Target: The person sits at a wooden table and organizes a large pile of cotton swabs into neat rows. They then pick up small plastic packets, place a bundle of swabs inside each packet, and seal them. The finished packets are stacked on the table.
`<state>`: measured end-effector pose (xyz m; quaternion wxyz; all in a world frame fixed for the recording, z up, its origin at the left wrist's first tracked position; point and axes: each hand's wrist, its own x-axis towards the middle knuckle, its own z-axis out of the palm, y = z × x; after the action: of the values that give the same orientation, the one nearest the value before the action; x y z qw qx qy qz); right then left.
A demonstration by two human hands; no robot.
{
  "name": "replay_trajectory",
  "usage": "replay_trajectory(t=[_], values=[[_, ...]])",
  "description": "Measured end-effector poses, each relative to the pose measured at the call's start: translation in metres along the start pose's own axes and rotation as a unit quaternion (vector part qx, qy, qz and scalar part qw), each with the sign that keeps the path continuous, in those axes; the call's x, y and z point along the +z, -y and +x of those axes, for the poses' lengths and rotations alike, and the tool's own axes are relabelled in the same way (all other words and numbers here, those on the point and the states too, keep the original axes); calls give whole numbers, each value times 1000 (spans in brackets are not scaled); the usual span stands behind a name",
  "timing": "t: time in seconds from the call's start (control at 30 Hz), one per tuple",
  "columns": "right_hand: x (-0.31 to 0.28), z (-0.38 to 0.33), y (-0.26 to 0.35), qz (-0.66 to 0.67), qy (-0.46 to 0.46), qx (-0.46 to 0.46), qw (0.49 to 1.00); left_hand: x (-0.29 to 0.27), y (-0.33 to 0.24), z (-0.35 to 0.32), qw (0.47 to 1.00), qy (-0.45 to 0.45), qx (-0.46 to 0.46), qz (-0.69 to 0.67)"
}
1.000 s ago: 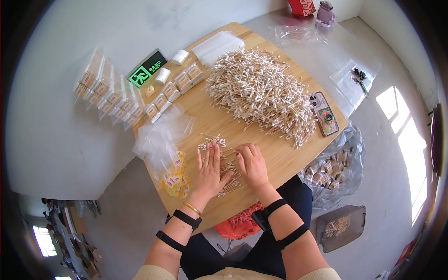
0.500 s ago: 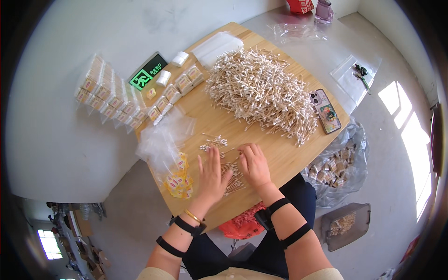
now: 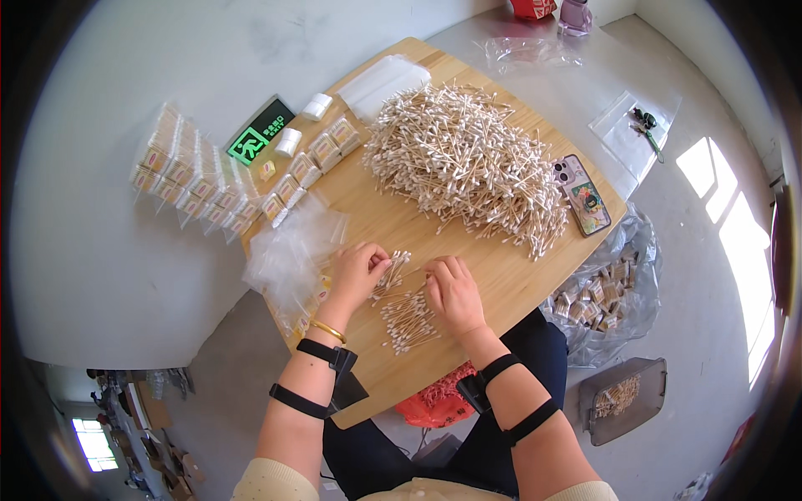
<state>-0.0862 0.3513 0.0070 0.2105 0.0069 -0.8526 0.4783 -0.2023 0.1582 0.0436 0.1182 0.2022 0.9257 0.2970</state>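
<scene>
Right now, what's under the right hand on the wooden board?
A small bundle of cotton swabs spreads beneath the right hand; its palm hides whatever lies directly underneath.

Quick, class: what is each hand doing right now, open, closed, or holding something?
Left hand: closed, pinching a small bunch of cotton swabs.
Right hand: fingers curled down on the small swab pile; a real grip cannot be told.

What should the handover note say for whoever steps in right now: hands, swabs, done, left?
Left hand: pinching a small bunch of cotton swabs.
Right hand: resting on a small swab batch at the near table edge.
Big swab pile sits further back, empty plastic bags to the left.
Done: rows of filled packs at far left.
Left: most of the pile is unpacked.
</scene>
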Motion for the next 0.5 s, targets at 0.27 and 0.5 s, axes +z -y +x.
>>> replay_trajectory(t=[0.27, 0.5], values=[[-1, 0, -2, -8, 3, 7, 1000, 10, -5, -47, 993, -73, 82, 49], [21, 14, 3, 106, 24, 36, 993, 52, 21, -81, 959, -200, -22, -201]])
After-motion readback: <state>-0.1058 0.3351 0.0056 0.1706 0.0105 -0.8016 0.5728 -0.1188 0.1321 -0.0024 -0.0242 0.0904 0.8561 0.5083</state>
